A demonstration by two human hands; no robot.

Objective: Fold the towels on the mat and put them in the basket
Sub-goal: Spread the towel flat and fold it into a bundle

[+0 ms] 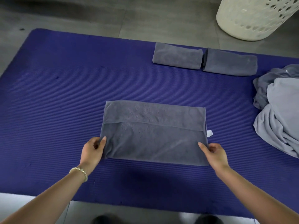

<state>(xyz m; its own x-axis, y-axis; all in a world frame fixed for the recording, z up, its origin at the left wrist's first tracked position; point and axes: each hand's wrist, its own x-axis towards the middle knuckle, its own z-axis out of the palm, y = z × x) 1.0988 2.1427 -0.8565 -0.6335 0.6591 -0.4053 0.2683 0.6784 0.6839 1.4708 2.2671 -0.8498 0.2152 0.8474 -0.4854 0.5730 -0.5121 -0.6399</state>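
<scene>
A dark grey towel [153, 135] lies partly folded in the middle of the purple mat [56, 94], its far edge folded toward me and a white label at its right side. My left hand [93, 151] pinches the towel's near left edge. My right hand [213, 153] pinches its near right edge. Two folded grey towels [178, 56] [230, 63] lie side by side at the mat's far edge. A heap of unfolded grey and light grey towels [279, 110] sits at the mat's right edge. The white perforated basket [252, 16] stands on the floor at the far right.
Grey tiled floor [113, 15] surrounds the mat. The tips of two dark shoes [105, 219] show at the bottom edge. A white surface [13, 199] lies at the bottom left corner.
</scene>
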